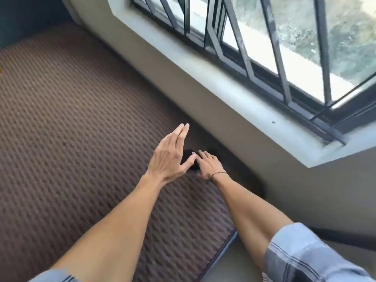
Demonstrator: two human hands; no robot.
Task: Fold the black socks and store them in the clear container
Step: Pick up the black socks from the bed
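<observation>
A small dark patch, the black sock [188, 156], lies on the brown patterned mattress [81, 119] close to the wall. Most of the sock is hidden under my hands. My left hand [169, 156] hovers flat above it, fingers straight and together, thumb spread toward the right hand. My right hand [208, 165] rests palm down on the sock's right part, fingers extended, pressing it against the mattress. No clear container shows in this view.
A grey wall [203, 102] runs along the mattress's right side beneath a window sill [234, 86] with dark metal bars [270, 37]. The mattress edge [223, 247] ends at the lower right over a grey floor.
</observation>
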